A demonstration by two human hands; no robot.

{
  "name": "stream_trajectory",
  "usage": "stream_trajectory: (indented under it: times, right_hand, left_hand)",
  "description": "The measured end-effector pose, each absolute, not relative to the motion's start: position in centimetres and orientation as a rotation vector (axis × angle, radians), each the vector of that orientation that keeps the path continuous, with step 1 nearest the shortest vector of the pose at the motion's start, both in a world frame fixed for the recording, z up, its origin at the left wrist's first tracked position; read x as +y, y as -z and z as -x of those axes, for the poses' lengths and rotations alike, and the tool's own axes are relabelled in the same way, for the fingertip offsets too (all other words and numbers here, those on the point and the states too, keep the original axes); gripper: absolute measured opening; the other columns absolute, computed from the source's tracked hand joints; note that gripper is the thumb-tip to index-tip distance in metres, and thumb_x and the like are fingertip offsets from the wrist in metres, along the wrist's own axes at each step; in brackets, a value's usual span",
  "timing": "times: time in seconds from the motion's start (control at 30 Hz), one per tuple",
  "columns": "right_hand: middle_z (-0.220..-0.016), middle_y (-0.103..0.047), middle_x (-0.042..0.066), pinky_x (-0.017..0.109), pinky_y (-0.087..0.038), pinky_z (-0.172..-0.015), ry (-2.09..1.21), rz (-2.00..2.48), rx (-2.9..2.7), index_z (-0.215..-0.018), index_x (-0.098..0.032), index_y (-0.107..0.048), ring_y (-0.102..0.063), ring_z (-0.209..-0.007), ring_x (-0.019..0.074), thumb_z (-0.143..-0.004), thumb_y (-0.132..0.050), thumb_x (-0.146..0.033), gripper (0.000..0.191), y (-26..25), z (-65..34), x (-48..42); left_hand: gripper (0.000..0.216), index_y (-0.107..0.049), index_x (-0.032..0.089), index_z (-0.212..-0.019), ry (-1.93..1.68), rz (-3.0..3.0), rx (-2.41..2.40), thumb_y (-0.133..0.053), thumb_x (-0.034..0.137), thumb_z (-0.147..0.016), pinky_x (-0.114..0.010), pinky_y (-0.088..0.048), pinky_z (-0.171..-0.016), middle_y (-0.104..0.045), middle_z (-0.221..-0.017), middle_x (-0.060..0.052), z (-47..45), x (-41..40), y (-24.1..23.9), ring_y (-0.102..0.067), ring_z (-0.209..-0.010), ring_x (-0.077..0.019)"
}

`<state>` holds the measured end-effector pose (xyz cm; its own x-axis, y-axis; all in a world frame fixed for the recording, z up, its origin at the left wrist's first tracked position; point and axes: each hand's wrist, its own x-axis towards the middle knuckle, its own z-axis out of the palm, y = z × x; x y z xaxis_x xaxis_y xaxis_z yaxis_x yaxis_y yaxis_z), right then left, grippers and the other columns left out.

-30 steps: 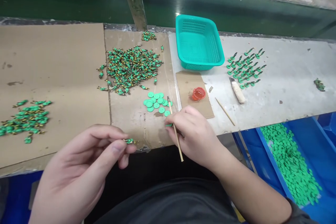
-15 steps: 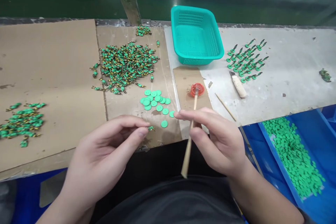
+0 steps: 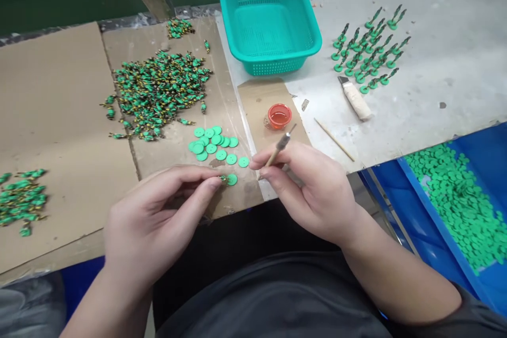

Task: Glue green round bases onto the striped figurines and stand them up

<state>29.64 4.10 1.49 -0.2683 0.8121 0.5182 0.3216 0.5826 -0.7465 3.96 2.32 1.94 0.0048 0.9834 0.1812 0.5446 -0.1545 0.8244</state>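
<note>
My left hand [image 3: 158, 211] pinches a small green-and-gold figure [image 3: 224, 179] between thumb and fingertips, just above the cardboard. A flat green disc [image 3: 232, 179] lies right beside that figure. My right hand [image 3: 309, 185] holds a thin bamboo-handled tool [image 3: 279, 149] with a metal tip, which points up and away near a red cup of liquid [image 3: 279, 116]. Several more green discs with holes [image 3: 209, 142] lie loose between my hands and a heap of the figures [image 3: 158, 92].
A teal plastic basket [image 3: 269, 21] stands at the back. Figures mounted on discs [image 3: 368, 47], a cloth-wrapped knife [image 3: 355, 97] and a loose wooden stick [image 3: 335, 140] lie on the grey bench at right. Below right, a blue bin [image 3: 431, 206] holds many green discs.
The tool has tipped from upright over the red cup to slanting in my right hand, its tip up. My left hand has moved right, and the view has shifted.
</note>
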Motion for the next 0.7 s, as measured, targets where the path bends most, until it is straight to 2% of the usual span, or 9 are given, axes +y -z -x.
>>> stream_trajectory:
  times: [0.23, 0.37, 0.5, 0.7]
  right_hand:
    - [-0.129, -0.091, 0.006, 0.033, -0.069, -0.106, -0.664, 0.9, -1.82, -0.131, -0.021, -0.074, -0.088, -0.117, 0.0195, -0.122, -0.065, -0.02, 0.013, -0.2, -29.3, 4.0]
    - [-0.129, -0.091, 0.006, 0.032, -0.069, -0.106, -0.66, 0.908, -1.812, -0.13, -0.021, -0.074, -0.087, -0.117, 0.0189, -0.122, -0.065, -0.021, 0.011, 0.0, -29.3, 4.1]
    - [-0.129, -0.091, 0.004, 0.034, -0.071, -0.105, -0.676, 0.914, -1.828, -0.13, -0.025, -0.074, -0.087, -0.116, 0.0191, -0.123, -0.065, -0.024, 0.012, -0.3, -29.5, 4.1]
    - [-0.134, -0.09, 0.003, 0.034, -0.072, -0.111, -0.709, 0.917, -1.828, -0.132, -0.027, -0.076, -0.087, -0.121, 0.019, -0.123, -0.062, -0.023, 0.017, -0.6, -29.6, 4.0]
  left_hand:
    - [0.007, -0.093, 0.036, -0.108, -1.052, -1.73, 1.643, -0.091, 0.039, -0.102, -0.013, -0.066, -0.082, -0.092, -0.104, 0.006, -3.8, 1.8, -1.1, -0.083, -0.087, -0.0082]
    - [0.009, -0.094, 0.034, -0.109, -1.042, -1.725, 1.673, -0.092, 0.04, -0.102, -0.02, -0.068, -0.086, -0.093, -0.109, 0.004, -4.0, 1.8, -1.3, -0.086, -0.091, -0.0123]
    - [0.009, -0.094, 0.033, -0.108, -1.066, -1.707, 1.67, -0.093, 0.038, -0.101, -0.023, -0.068, -0.083, -0.094, -0.113, 0.002, -4.5, 1.7, -1.5, -0.087, -0.095, -0.0148]
    - [0.006, -0.093, 0.034, -0.109, -1.043, -1.846, 1.625, -0.09, 0.034, -0.104, -0.029, -0.069, -0.095, -0.094, -0.114, 0.003, -4.5, 1.5, -1.4, -0.088, -0.101, -0.0166]
